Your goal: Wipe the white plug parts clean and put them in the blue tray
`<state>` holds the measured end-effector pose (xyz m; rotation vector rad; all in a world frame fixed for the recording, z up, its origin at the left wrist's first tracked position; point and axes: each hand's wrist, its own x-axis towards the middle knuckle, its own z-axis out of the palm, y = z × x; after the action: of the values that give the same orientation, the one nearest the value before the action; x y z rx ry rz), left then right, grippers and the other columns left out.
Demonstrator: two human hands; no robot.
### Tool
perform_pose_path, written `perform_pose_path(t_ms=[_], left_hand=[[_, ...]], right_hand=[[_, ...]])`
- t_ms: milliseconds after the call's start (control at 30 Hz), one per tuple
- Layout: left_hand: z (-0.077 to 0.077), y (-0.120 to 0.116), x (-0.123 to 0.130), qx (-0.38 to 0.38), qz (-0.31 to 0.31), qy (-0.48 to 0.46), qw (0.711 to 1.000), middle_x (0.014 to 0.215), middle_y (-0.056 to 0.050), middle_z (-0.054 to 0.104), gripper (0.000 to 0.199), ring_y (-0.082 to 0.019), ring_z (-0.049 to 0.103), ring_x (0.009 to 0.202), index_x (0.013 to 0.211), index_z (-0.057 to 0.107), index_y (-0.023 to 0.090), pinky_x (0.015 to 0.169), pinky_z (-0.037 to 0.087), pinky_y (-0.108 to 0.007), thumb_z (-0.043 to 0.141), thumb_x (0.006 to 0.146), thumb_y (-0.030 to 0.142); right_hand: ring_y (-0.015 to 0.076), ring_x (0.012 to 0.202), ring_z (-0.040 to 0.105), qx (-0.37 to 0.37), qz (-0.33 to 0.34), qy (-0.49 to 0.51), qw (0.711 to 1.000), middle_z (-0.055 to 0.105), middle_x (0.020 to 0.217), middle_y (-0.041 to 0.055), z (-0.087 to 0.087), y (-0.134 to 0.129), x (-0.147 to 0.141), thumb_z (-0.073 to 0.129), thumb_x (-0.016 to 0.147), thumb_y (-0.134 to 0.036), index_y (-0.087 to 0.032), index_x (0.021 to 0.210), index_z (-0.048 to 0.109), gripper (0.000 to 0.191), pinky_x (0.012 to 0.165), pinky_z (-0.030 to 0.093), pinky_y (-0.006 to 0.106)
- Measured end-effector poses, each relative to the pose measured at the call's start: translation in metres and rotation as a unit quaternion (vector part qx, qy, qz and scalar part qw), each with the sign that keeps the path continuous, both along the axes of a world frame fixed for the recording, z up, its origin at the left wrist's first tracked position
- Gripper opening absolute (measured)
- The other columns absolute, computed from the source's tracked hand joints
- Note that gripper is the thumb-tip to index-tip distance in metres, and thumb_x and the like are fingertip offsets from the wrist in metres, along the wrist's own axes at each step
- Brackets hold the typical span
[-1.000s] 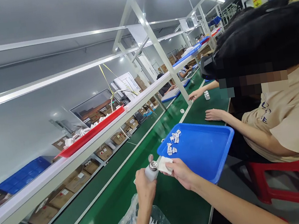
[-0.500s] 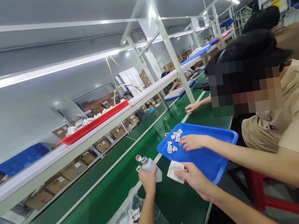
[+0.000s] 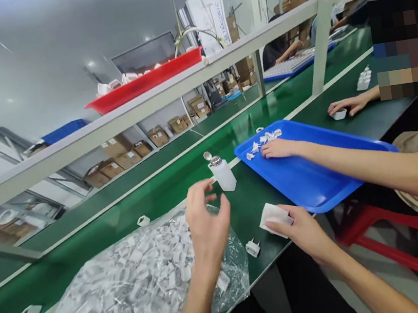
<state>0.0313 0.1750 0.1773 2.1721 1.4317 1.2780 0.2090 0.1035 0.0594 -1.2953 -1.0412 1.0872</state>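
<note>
My left hand (image 3: 208,219) has its fingers apart with nothing in them, over the edge of a clear plastic bag (image 3: 134,286) full of small white plastic parts. Just beyond it a white bottle (image 3: 224,176) with a metal cap stands upright on the green table. My right hand (image 3: 300,229) pinches a folded white cloth (image 3: 275,218) above the table's near edge. Between my hands lies a white plug part (image 3: 252,248) with metal pins.
A co-worker's hand (image 3: 278,148) reaches over white parts in a blue tray (image 3: 314,183) at the right. A red tray (image 3: 152,84) sits on the shelf above. A red stool (image 3: 395,239) is at the lower right.
My left hand has let go of the bottle, which now stands on the table. The view has tilted down and shows more of the bag. The cloth is still in my right hand.
</note>
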Motion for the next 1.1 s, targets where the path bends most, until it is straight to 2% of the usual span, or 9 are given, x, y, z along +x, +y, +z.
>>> perform_pose_path(t_ms=[67, 167, 267, 333, 467, 567, 700, 867, 1100], left_hand=[[-0.020, -0.042, -0.016, -0.001, -0.035, -0.011, 0.999, 0.106, -0.004, 0.065, 0.017, -0.018, 0.066, 0.088, 0.107, 0.065, 0.026, 0.079, 0.057, -0.032, 0.059, 0.092, 0.021], [-0.073, -0.078, -0.029, -0.133, -0.028, 0.046, 0.990, 0.095, -0.002, 0.064, 0.029, -0.015, 0.061, 0.065, 0.115, 0.063, 0.026, 0.067, 0.057, -0.032, 0.068, 0.087, 0.026], [-0.120, -0.081, -0.028, -0.172, 0.019, 0.099, 0.980, 0.101, -0.007, 0.068, 0.050, -0.022, 0.064, 0.073, 0.131, 0.059, 0.023, 0.068, 0.057, -0.037, 0.074, 0.084, 0.030], [-0.136, -0.074, -0.025, -0.164, 0.027, 0.114, 0.980, 0.109, -0.009, 0.070, 0.042, -0.026, 0.066, 0.084, 0.128, 0.063, 0.024, 0.073, 0.057, -0.039, 0.071, 0.086, 0.028], [-0.145, -0.058, -0.024, -0.154, -0.005, 0.105, 0.983, 0.095, -0.005, 0.073, 0.028, -0.023, 0.067, 0.079, 0.109, 0.073, 0.028, 0.071, 0.058, -0.035, 0.065, 0.085, 0.016], [-0.148, -0.053, -0.032, -0.164, -0.035, 0.098, 0.981, 0.088, -0.003, 0.073, 0.033, -0.020, 0.067, 0.072, 0.110, 0.075, 0.029, 0.067, 0.058, -0.031, 0.065, 0.083, 0.013], [-0.154, -0.051, -0.040, -0.153, -0.054, 0.104, 0.981, 0.094, -0.005, 0.073, 0.033, -0.020, 0.069, 0.077, 0.116, 0.074, 0.028, 0.071, 0.058, -0.030, 0.064, 0.088, 0.015], [-0.156, -0.050, -0.037, -0.134, -0.063, 0.092, 0.985, 0.088, -0.002, 0.071, 0.032, -0.017, 0.066, 0.073, 0.115, 0.074, 0.027, 0.069, 0.057, -0.026, 0.067, 0.087, 0.014], [-0.152, -0.049, -0.035, -0.129, -0.067, 0.086, 0.986, 0.086, -0.002, 0.071, 0.031, -0.016, 0.066, 0.071, 0.111, 0.074, 0.024, 0.067, 0.056, -0.024, 0.067, 0.085, 0.011]], right_hand=[[0.0194, 0.074, 0.058, -0.014, 0.006, -0.028, 1.000, 0.072, 0.082, 0.0016, -0.013, -0.003, -0.003, 0.073, 0.081, -0.041, -0.016, 0.091, 0.074, 0.026, 0.066, 0.041, 0.029], [0.0203, 0.076, 0.059, -0.026, 0.018, -0.057, 0.998, 0.072, 0.082, 0.0012, -0.028, -0.003, -0.009, 0.071, 0.082, -0.040, -0.018, 0.090, 0.074, 0.023, 0.067, 0.041, 0.028], [0.0195, 0.074, 0.057, -0.037, 0.025, -0.080, 0.996, 0.070, 0.079, 0.0000, -0.033, -0.002, -0.011, 0.069, 0.083, -0.041, -0.020, 0.087, 0.073, 0.022, 0.064, 0.040, 0.028], [0.0185, 0.072, 0.055, -0.044, 0.031, -0.090, 0.994, 0.068, 0.077, -0.0013, -0.030, -0.001, -0.011, 0.069, 0.083, -0.042, -0.021, 0.086, 0.072, 0.021, 0.063, 0.040, 0.027], [0.0158, 0.067, 0.049, -0.055, 0.043, -0.108, 0.992, 0.059, 0.070, -0.0037, -0.022, 0.000, -0.009, 0.068, 0.084, -0.040, -0.022, 0.077, 0.066, 0.019, 0.059, 0.036, 0.025], [0.0141, 0.063, 0.043, -0.062, 0.054, -0.117, 0.990, 0.051, 0.064, -0.0052, -0.021, 0.001, -0.010, 0.066, 0.085, -0.035, -0.022, 0.069, 0.058, 0.022, 0.056, 0.032, 0.025], [0.0127, 0.058, 0.038, -0.080, 0.070, -0.115, 0.988, 0.044, 0.059, -0.0068, -0.025, 0.002, -0.014, 0.063, 0.086, -0.031, -0.023, 0.066, 0.047, 0.027, 0.052, 0.026, 0.026], [0.0133, 0.059, 0.044, -0.087, 0.108, -0.168, 0.976, 0.050, 0.060, -0.0065, -0.027, 0.003, -0.019, 0.059, 0.087, -0.028, -0.024, 0.067, 0.045, 0.025, 0.055, 0.026, 0.029], [0.0141, 0.058, 0.047, -0.089, 0.109, -0.194, 0.971, 0.055, 0.061, -0.0052, -0.028, 0.006, -0.022, 0.061, 0.082, -0.026, -0.025, 0.068, 0.047, 0.019, 0.055, 0.026, 0.029]])
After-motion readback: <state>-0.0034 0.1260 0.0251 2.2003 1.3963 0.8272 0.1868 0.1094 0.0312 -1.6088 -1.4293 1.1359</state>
